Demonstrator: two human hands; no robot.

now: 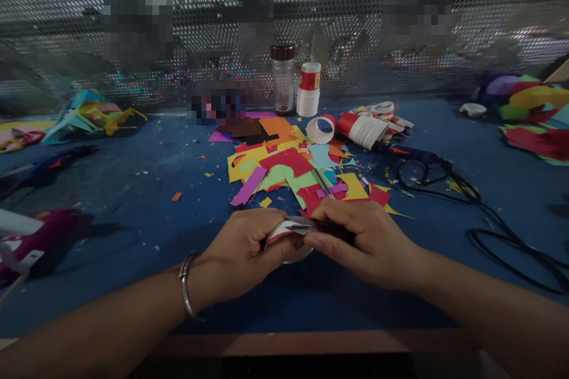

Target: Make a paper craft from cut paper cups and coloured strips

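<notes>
Near the front of the blue table, my left hand (pixel 235 249) is closed around a white paper cup (pixel 281 230) with a red edge line. Most of that cup is covered by my fingers. My right hand (pixel 371 243) grips a pair of scissors (pixel 304 224), whose metal blades point left and meet the cup between both hands. The scissors' handles are mostly hidden in my palm. Just beyond my hands lies a heap of coloured paper scraps (pixel 284 160), red, yellow, green, purple and orange.
A glass bottle (pixel 283 83) and stacked paper cups (pixel 308 92) stand at the back. More cups (pixel 362 129) lie sideways. A black cable (pixel 502 234) loops at right; a purple tool (pixel 44 237) lies left. Coloured paper pieces (pixel 537 106) sit far right. Perforated metal mesh (pixel 200 0) closes the back.
</notes>
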